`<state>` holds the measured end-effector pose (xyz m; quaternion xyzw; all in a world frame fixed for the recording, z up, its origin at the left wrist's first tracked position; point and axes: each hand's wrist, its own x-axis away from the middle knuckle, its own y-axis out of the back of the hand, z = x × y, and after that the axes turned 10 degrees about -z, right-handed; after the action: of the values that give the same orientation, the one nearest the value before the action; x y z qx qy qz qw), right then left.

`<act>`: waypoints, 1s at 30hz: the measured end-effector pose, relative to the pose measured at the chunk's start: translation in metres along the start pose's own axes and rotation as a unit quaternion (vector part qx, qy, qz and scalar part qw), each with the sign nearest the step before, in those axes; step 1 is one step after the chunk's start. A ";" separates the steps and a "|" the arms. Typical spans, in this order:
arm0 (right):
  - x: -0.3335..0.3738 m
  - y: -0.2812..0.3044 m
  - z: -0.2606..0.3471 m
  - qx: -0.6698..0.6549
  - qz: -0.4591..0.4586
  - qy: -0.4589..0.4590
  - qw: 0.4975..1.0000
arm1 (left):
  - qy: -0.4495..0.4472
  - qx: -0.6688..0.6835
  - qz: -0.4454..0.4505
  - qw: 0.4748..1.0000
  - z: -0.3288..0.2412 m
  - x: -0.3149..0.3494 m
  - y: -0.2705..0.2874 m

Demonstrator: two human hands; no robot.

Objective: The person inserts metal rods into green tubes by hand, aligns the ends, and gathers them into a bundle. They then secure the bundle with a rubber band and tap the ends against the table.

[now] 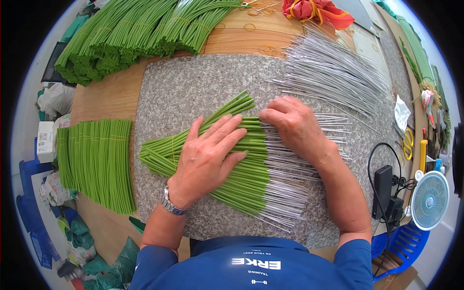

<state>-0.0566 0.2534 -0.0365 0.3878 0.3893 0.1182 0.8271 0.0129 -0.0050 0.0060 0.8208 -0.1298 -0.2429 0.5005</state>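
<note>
A fan of thin green plastic tubes (pixel 241 174), tied near its left end with a yellow rubber band, lies on a grey speckled stone slab (pixel 183 77). Silvery metal wires (pixel 287 193) stick out from the right ends of many tubes. My left hand (pixel 208 154), a watch on its wrist, rests flat across the tubes with its fingers apart. My right hand (pixel 290 121) pinches a wire close to the tubes' upper right ends; the fingertips partly hide it. Several tubes at the top of the fan show no wire.
Loose metal wires (pixel 333 67) are heaped at the slab's upper right. Banded green tube bundles (pixel 145 29) fill the far left, and more tubes (pixel 96 164) lie to the left. A red bag (pixel 316 12) sits at the back. Yellow scissors (pixel 408 145), a black adapter (pixel 383 188) and a fan (pixel 429 200) are rightward.
</note>
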 end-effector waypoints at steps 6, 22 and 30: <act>0.002 0.013 0.005 0.017 -0.046 -0.021 0.999 | -0.002 -0.006 0.000 1.000 0.000 0.000 0.002; 0.026 0.071 -0.040 0.186 -0.013 -0.200 0.962 | -0.023 0.013 -0.015 1.000 0.002 -0.001 0.002; 0.024 0.079 -0.036 0.175 0.034 -0.203 0.963 | -0.026 0.035 0.008 0.999 0.000 0.001 0.008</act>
<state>-0.0584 0.3379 -0.0061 0.5550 0.2147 -0.0051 0.8036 0.0142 -0.0090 0.0123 0.8303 -0.1575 -0.2552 0.4697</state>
